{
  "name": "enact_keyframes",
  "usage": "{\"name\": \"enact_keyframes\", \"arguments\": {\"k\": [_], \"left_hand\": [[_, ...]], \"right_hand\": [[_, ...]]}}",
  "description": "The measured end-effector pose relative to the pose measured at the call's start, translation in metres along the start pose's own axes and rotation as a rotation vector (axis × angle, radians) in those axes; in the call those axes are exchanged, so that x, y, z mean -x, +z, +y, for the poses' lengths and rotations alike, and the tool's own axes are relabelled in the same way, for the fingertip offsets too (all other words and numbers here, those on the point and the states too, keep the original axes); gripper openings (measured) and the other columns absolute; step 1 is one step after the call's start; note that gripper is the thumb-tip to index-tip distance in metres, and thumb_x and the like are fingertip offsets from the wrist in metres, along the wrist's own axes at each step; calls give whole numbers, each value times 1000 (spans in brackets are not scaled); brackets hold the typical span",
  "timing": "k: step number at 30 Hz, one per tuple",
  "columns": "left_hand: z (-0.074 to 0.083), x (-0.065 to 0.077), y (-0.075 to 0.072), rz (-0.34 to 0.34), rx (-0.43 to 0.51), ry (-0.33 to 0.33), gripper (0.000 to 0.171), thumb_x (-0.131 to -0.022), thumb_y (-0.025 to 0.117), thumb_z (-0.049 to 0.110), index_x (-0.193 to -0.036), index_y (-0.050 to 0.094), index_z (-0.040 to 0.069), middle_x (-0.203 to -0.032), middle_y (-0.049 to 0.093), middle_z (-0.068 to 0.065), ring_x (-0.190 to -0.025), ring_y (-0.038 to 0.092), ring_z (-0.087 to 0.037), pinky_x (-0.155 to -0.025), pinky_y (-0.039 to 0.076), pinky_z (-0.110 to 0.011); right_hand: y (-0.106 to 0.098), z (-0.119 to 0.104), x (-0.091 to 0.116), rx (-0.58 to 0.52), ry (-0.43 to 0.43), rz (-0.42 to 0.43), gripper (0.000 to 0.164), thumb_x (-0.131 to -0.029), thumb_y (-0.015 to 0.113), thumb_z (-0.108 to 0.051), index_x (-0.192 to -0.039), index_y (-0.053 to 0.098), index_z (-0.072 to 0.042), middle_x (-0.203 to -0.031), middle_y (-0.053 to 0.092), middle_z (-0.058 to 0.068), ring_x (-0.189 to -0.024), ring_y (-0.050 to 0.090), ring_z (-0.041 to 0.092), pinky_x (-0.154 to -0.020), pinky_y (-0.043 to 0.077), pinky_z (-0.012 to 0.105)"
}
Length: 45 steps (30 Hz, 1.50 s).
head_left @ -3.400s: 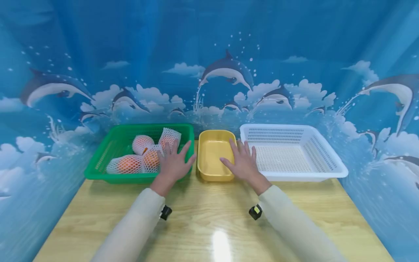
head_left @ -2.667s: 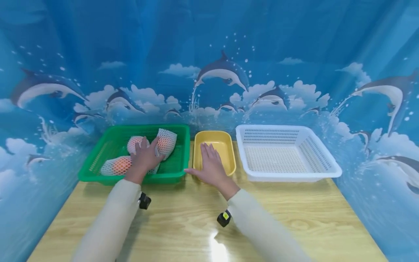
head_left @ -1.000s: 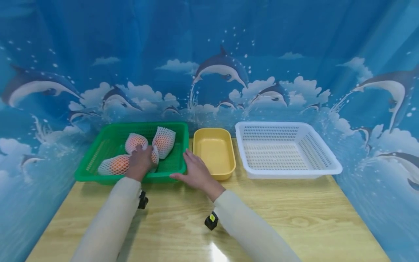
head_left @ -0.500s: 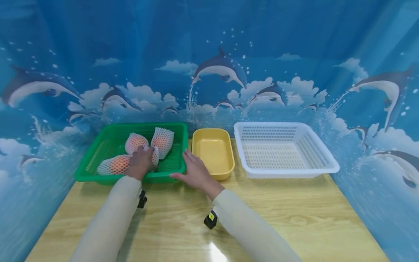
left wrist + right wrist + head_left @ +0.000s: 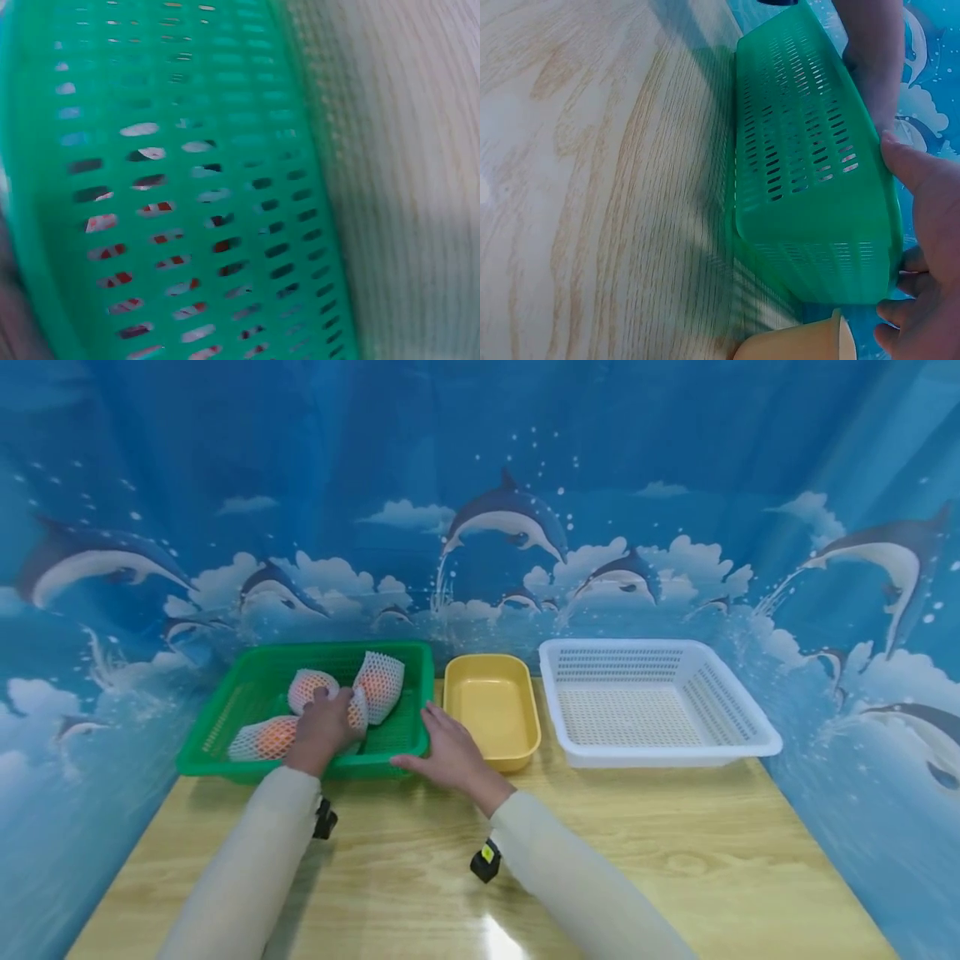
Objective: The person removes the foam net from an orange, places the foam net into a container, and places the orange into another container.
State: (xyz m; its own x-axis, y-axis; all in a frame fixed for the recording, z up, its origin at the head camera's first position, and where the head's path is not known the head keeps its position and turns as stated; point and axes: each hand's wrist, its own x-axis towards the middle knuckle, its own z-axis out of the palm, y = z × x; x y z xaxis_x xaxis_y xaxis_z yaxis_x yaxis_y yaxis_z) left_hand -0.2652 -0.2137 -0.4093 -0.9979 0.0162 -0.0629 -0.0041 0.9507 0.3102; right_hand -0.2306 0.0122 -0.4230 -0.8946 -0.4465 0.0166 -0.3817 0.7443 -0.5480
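My left hand (image 5: 324, 727) reaches into the green basket (image 5: 202, 747) and grips a round orange-red fruit (image 5: 357, 712) in a white foam net, with its fingers curled over it. Close around the hand lie more netted fruits: one at the left (image 5: 266, 739), one behind (image 5: 311, 687), one at the right (image 5: 380, 685). My right hand (image 5: 450, 752) holds the basket's front right corner. In the right wrist view its thumb (image 5: 907, 161) lies on the front rim and its fingers bend against the side. The left wrist view shows the slotted basket wall (image 5: 217, 225), with the hand mostly hidden.
A yellow tray (image 5: 491, 760) stands right of the green basket, close behind my right hand. Farther right is a white slotted basket (image 5: 667, 758). All stand along the back of a wooden table (image 5: 600, 852), before a blue dolphin curtain (image 5: 480, 443).
My left hand has moved left and down onto the netted fruit and closed on it. My right hand has gone from over the yellow tray to the green basket's corner.
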Motion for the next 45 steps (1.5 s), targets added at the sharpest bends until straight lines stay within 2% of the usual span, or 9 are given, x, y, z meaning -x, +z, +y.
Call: {"name": "enact_keyframes", "arguments": {"k": [4, 11, 19, 23, 27, 33, 36, 41, 45], "left_hand": [[7, 4, -4, 18, 9, -9, 71, -87, 71, 23, -144, 35, -1, -145, 16, -39, -115, 39, -60, -83, 45, -65], [24, 11, -14, 43, 29, 26, 70, -89, 69, 25, -146, 35, 2, -140, 34, -36, -119, 41, -54, -87, 44, -66], [37, 17, -17, 82, 84, 72, 74, -88, 69, 32, -147, 34, 4, -144, 33, -34, -126, 38, -52, -92, 40, -70], [40, 19, -16, 118, 157, 94, 74, -89, 67, 36, -148, 34, 5, -146, 32, -31, -127, 38, -50, -94, 39, -69], [46, 23, -14, 165, 198, 141, 76, -88, 68, 37, -149, 34, 7, -148, 31, -28, -128, 39, -48, -97, 39, -67], [61, 32, -14, 217, 237, 213, 77, -86, 72, 34, -148, 35, 10, -146, 34, -23, -123, 45, -43, -95, 44, -62], [70, 38, -15, 239, 272, 258, 75, -85, 75, 30, -146, 37, 8, -144, 35, -23, -123, 45, -42, -93, 46, -60], [82, 47, -11, 277, 283, 366, 75, -82, 77, 29, -144, 41, 6, -143, 37, -23, -124, 44, -41, -94, 47, -58], [89, 51, -5, 282, 327, 463, 75, -81, 79, 28, -143, 43, 7, -139, 39, -21, -119, 49, -37, -89, 52, -52]], "right_hand": [[-1, 1, 1, -19, 1, -1, 93, -87, 57, -64, -153, 25, -7, -162, 14, 4, -146, 21, 26, -117, 25, 44], [-1, 2, 0, -30, -2, -5, 92, -88, 57, -64, -154, 25, -8, -162, 14, 3, -146, 22, 26, -116, 27, 44], [-2, 5, 0, -90, -26, 21, 90, -90, 56, -61, -154, 23, -7, -161, 17, 6, -145, 23, 27, -116, 27, 45], [-4, 10, 1, -224, -52, 68, 80, -96, 48, -57, -155, 21, -10, -160, 23, 7, -145, 25, 27, -115, 28, 47], [-8, 14, 3, -391, -73, 163, 72, -101, 42, -52, -154, 23, -8, -157, 29, 9, -144, 27, 25, -116, 27, 46], [-15, 18, 2, -577, -52, 255, 67, -103, 44, -43, -154, 22, -7, -154, 35, 12, -141, 34, 21, -115, 30, 38], [-19, 20, 2, -653, -45, 248, 63, -103, 47, -34, -154, 21, -6, -153, 36, 13, -140, 36, 23, -113, 32, 38], [-24, 25, 1, -843, -70, 169, 62, -104, 47, -24, -154, 17, -4, -154, 32, 19, -140, 35, 31, -112, 34, 41], [-29, 29, 4, -893, -93, 103, 59, -105, 44, -20, -154, 17, -3, -154, 31, 20, -139, 35, 34, -112, 34, 42]]}}
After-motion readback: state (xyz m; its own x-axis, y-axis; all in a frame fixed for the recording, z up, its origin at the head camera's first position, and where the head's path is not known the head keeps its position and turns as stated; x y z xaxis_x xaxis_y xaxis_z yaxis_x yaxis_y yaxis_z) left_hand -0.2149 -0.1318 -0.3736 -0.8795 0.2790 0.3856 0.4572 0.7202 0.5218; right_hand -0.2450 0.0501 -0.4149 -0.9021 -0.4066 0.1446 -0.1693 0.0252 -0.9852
